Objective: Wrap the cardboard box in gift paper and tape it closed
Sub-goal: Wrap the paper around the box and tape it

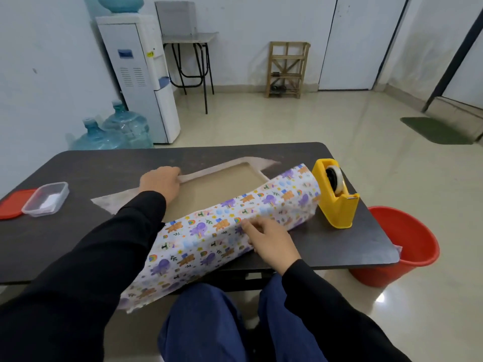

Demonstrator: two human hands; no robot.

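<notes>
A flat brown cardboard box [219, 186] lies on the dark table [78, 231], on a sheet of gift paper [209, 239] printed with bears and purple elephants. The near part of the paper is folded up over the box's near edge, and its loose end hangs off the table toward my lap. My left hand [159, 182] rests on the box's far left corner, fingers curled over the paper's pale underside there. My right hand [269, 240] presses the folded paper against the box's near side, fingers spread. A yellow tape dispenser [337, 194] stands just right of the box.
A clear plastic container [45, 199] and its red lid [11, 207] sit at the table's left. A red bucket [400, 246] stands on the floor by the table's right edge. Water bottles and a dispenser stand beyond the table at left.
</notes>
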